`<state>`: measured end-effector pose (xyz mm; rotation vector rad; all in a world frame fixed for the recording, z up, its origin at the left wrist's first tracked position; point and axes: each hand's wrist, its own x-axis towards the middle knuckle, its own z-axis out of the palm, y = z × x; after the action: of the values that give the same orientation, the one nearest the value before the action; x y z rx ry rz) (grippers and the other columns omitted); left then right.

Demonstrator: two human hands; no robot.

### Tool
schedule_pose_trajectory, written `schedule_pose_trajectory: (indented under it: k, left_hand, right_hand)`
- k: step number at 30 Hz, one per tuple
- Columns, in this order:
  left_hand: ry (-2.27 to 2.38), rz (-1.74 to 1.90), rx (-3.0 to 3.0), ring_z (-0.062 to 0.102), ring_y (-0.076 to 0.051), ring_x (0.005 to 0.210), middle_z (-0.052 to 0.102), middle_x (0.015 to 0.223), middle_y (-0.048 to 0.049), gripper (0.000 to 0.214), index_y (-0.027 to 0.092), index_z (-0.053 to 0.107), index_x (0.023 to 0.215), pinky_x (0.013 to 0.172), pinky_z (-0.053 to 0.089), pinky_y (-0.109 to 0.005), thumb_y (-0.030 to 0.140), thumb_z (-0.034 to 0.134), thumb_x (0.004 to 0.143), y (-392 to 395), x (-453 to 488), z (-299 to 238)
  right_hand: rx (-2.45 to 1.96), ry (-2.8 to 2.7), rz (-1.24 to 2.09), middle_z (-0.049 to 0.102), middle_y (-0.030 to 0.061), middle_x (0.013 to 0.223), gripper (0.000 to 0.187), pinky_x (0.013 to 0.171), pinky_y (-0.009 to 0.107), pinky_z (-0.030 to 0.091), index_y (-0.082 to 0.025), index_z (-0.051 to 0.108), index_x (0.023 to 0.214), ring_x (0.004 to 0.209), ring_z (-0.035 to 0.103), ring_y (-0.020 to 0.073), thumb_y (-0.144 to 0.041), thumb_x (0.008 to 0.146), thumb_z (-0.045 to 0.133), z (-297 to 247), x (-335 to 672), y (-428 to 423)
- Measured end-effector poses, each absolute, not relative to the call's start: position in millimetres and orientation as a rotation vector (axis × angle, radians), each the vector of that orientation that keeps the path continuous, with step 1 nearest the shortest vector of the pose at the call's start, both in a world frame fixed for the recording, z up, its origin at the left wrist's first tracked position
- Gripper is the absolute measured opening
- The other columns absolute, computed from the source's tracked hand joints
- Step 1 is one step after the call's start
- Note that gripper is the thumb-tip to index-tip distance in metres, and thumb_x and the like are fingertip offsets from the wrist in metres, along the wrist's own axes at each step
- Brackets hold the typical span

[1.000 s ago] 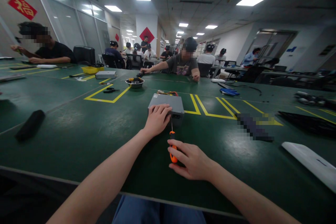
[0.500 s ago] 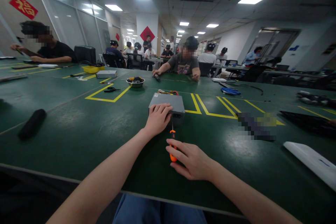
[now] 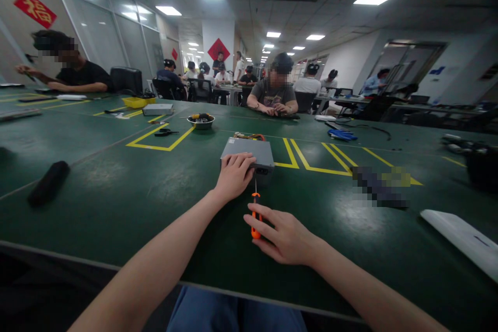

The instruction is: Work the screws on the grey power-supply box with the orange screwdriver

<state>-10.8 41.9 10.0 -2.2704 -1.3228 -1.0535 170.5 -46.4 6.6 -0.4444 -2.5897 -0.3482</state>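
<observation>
A grey metal computer power supply unit (image 3: 249, 149) sits on the green table, with coloured wires (image 3: 251, 137) at its far side and a dark socket on its near face. My left hand (image 3: 234, 176) lies over its near left part, fingers across the top, holding it. An orange and black screwdriver (image 3: 256, 224) points away from me, its thin shaft reaching the near face under the socket. The fingers of my right hand (image 3: 282, 236) are around its handle. Its tip is too small to make out against the unit.
A metal bowl (image 3: 201, 122) with tools, pliers (image 3: 166, 132) and another grey box (image 3: 157, 109) stand farther left. A black cylindrical case (image 3: 49, 183) lies at left. Blue gloves (image 3: 342, 135) and a white flat object (image 3: 461, 241) are at right. A co-worker (image 3: 274, 88) sits opposite.
My right fingers have shifted slightly left around the screwdriver handle. My left hand and the power supply unit stay put. The co-worker opposite has brought both hands together.
</observation>
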Motion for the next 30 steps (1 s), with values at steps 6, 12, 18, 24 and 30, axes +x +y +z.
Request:
schedule_pose_trajectory:
  k: [6,12,18,24,30]
  left_hand:
    - [-1.320,-1.048,-2.276,0.047,-0.020,0.115,0.056,0.123,-0.0031,0.026,0.025,0.051,0.114,0.097,0.029,-0.040,0.026,0.043,0.089,41.7,-11.0,10.0]
    - [-1.323,-1.048,-2.266,0.046,-0.020,0.115,0.056,0.123,-0.0031,0.026,0.025,0.051,0.114,0.097,0.028,-0.040,0.025,0.044,0.089,43.0,-10.7,9.0]
    - [-1.322,-1.047,-2.268,0.047,-0.020,0.115,0.056,0.123,-0.0027,0.026,0.025,0.051,0.114,0.097,0.029,-0.040,0.026,0.044,0.089,42.0,-10.5,10.1]
    - [-1.339,-1.054,-2.257,0.047,-0.019,0.115,0.057,0.122,-0.0028,0.026,0.026,0.052,0.114,0.097,0.030,-0.039,0.026,0.041,0.090,43.0,-9.8,8.8]
    - [-1.336,-1.046,-2.252,0.046,-0.019,0.116,0.056,0.123,-0.0021,0.027,0.026,0.052,0.114,0.096,0.029,-0.039,0.024,0.036,0.093,45.3,-10.5,7.1]
  right_hand:
    - [-0.445,-2.469,-0.384,0.058,0.0191,0.113,0.027,0.064,0.026,0.053,-0.013,0.050,0.099,0.084,0.064,0.0187,-0.037,0.088,0.050,-0.4,172.4,-42.0]
    - [-0.480,-2.547,-0.394,0.054,0.0176,0.118,0.028,0.067,0.027,0.053,-0.017,0.051,0.111,0.091,0.062,0.0199,-0.035,0.089,0.048,3.7,173.3,-43.7]
    - [-0.472,-2.612,-0.320,0.048,0.0206,0.123,0.036,0.074,0.031,0.053,-0.014,0.048,0.120,0.105,0.057,0.0242,-0.032,0.090,0.044,9.9,173.5,-46.4]
    - [-0.432,-2.531,-0.361,0.057,0.0196,0.117,0.026,0.069,0.029,0.054,-0.012,0.051,0.099,0.083,0.064,0.0183,-0.036,0.089,0.047,1.4,171.8,-42.6]
    - [-0.478,-2.590,-0.311,0.053,0.0185,0.120,0.031,0.071,0.030,0.053,-0.015,0.050,0.112,0.096,0.061,0.0213,-0.036,0.090,0.045,7.0,172.8,-45.2]
